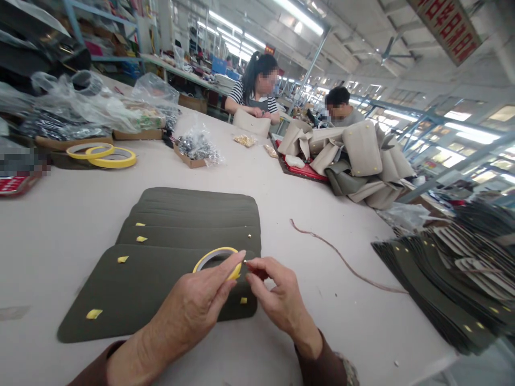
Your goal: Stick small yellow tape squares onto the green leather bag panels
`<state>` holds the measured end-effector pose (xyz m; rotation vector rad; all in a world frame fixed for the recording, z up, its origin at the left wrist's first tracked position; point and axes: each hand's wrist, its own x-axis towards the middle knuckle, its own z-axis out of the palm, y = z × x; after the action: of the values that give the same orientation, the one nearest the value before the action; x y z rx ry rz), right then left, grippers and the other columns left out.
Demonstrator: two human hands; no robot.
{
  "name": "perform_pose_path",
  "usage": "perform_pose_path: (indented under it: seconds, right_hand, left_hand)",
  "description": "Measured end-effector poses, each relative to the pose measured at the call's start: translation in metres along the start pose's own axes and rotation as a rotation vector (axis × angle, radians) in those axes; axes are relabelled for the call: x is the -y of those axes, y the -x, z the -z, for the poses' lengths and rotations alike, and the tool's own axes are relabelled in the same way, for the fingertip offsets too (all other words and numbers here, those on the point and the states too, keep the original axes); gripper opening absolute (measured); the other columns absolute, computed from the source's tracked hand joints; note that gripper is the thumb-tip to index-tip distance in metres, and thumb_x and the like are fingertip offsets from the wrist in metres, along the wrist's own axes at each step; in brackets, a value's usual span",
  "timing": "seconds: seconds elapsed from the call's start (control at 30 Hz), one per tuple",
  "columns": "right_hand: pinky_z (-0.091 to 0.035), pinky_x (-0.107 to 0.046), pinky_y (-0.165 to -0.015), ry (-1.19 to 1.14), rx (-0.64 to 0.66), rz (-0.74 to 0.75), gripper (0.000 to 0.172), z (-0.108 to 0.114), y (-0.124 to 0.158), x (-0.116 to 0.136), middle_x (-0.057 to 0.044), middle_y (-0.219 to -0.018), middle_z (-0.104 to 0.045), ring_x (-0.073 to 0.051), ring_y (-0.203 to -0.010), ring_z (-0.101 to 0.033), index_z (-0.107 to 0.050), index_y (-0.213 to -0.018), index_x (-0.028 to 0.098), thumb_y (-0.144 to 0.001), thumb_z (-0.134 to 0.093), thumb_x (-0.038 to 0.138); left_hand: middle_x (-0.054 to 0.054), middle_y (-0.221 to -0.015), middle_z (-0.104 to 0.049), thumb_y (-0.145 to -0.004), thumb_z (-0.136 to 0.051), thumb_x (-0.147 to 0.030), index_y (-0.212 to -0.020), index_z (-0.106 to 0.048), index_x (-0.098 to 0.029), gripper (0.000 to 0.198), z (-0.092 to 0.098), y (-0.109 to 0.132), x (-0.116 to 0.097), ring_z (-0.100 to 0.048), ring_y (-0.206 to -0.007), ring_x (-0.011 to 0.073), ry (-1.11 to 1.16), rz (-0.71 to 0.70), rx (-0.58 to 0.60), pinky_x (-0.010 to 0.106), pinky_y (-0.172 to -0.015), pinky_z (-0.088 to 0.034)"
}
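My left hand (197,300) grips a small yellow tape roll (213,255), thumb and forefinger closed on its rim. My right hand (277,292) pinches at the roll's right edge, fingers closed on something small and red I cannot make out. Both hands hover over the nearest dark olive panel (140,289), the top one of a fanned stack of panels (201,214). Small yellow tape pieces (94,313) sit stuck on the panels' left ends.
Two larger yellow tape rolls (107,154) lie at the left. A box of bagged hardware (195,150) stands mid-table. A thin brown cord (341,260) trails right. More olive panels (442,284) pile at the right edge. Two people work on beige bags (362,155) at the far end.
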<state>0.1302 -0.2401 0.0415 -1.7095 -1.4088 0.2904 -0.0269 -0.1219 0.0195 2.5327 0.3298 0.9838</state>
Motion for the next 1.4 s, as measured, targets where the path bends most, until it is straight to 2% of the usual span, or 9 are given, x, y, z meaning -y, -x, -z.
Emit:
perform_pose_path:
  seconds: [0.13, 0.23, 0.43, 0.5, 0.67, 0.8, 0.97, 1.3, 1.4]
  right_hand:
    - [-0.053, -0.027, -0.075, 0.039, 0.001, 0.246, 0.018, -0.006, -0.005, 0.002, -0.007, -0.090, -0.070, -0.016, -0.082, -0.064, -0.066, -0.099, 0.018, -0.087, -0.054, 0.010]
    - [-0.053, -0.027, -0.071, 0.141, -0.026, 0.352, 0.019, -0.011, -0.005, -0.002, -0.006, -0.081, -0.070, -0.016, -0.076, -0.064, -0.065, -0.089, 0.018, -0.086, -0.050, 0.006]
    - [-0.050, -0.025, -0.060, 0.259, -0.130, 0.387, 0.019, -0.021, -0.001, -0.006, -0.003, -0.067, -0.067, -0.015, -0.062, -0.062, -0.064, -0.081, 0.019, -0.083, -0.049, 0.008]
    - [-0.049, -0.024, -0.056, 0.151, -0.145, 0.237, 0.016, -0.025, 0.000, -0.005, -0.003, -0.064, -0.067, -0.014, -0.057, -0.061, -0.066, -0.077, 0.018, -0.081, -0.052, 0.011]
    - [-0.047, -0.021, -0.042, -0.434, -0.054, -0.513, 0.014, -0.029, -0.006, -0.013, 0.002, -0.049, -0.062, -0.012, -0.041, -0.057, -0.064, -0.070, 0.016, -0.075, -0.066, 0.029]
    - [-0.053, -0.021, -0.045, -0.505, -0.051, -0.711, 0.029, -0.021, -0.015, -0.034, 0.000, -0.052, -0.065, -0.012, -0.044, -0.060, -0.068, -0.072, 0.012, -0.065, -0.076, 0.039]
    - [-0.054, -0.022, -0.051, -0.369, -0.026, -0.662, 0.025, -0.018, -0.018, -0.042, -0.002, -0.058, -0.066, -0.012, -0.050, -0.063, -0.072, -0.075, 0.012, -0.072, -0.072, 0.037]
    - [-0.045, -0.022, -0.057, 0.164, 0.032, -0.306, 0.017, -0.027, -0.025, -0.035, -0.001, -0.066, -0.070, -0.014, -0.059, -0.063, -0.071, -0.071, 0.018, -0.081, -0.057, 0.017]
    - [-0.046, -0.023, -0.060, 0.195, 0.003, -0.298, 0.015, -0.031, -0.023, -0.038, 0.000, -0.066, -0.070, -0.015, -0.058, -0.064, -0.070, -0.091, 0.018, -0.081, -0.059, 0.016]
  left_hand:
    - [0.007, -0.106, -0.076, -0.099, -0.040, -0.021, -0.132, -0.045, -0.015, 0.034, -0.002, -0.001, -0.004, -0.074, -0.086, 0.0130, -0.077, -0.043, -0.046, 0.019, -0.074, -0.058]
    - [0.008, -0.104, -0.076, -0.099, -0.039, -0.021, -0.126, -0.049, -0.013, 0.029, -0.002, 0.000, -0.005, -0.074, -0.084, 0.0142, -0.137, -0.065, -0.069, 0.021, -0.071, -0.058]
    - [0.000, -0.078, -0.070, -0.097, -0.039, -0.017, -0.096, -0.061, -0.021, 0.023, -0.001, 0.000, -0.003, -0.067, -0.067, 0.0107, -0.105, -0.002, 0.027, 0.017, -0.060, -0.052]
    - [-0.002, -0.070, -0.064, -0.096, -0.037, -0.014, -0.089, -0.062, -0.021, 0.026, -0.002, -0.001, -0.002, -0.063, -0.061, 0.0100, -0.115, 0.007, 0.059, 0.017, -0.056, -0.048]
    - [-0.002, -0.068, -0.057, -0.095, -0.040, -0.012, -0.084, -0.060, -0.020, 0.024, -0.008, 0.003, -0.004, -0.056, -0.060, 0.0103, -0.097, -0.068, 0.005, 0.019, -0.057, -0.044]
    - [0.000, -0.074, -0.059, -0.091, -0.044, -0.008, -0.085, -0.060, -0.020, 0.021, -0.017, 0.007, -0.005, -0.056, -0.068, 0.0143, -0.243, -0.008, 0.170, 0.023, -0.061, -0.045]
    - [0.003, -0.086, -0.063, -0.087, -0.051, -0.005, -0.089, -0.061, -0.021, 0.020, -0.024, 0.008, -0.004, -0.056, -0.080, 0.0202, -0.346, 0.071, 0.444, 0.029, -0.067, -0.048]
    - [0.004, -0.089, -0.061, -0.089, -0.050, -0.008, -0.092, -0.060, -0.021, 0.016, -0.026, 0.008, -0.001, -0.054, -0.083, 0.0208, -0.300, 0.094, 0.516, 0.032, -0.069, -0.049]
    - [0.004, -0.090, -0.061, -0.091, -0.049, -0.010, -0.094, -0.061, -0.020, 0.016, -0.027, 0.008, 0.000, -0.054, -0.085, 0.0212, -0.298, 0.105, 0.546, 0.033, -0.071, -0.051]
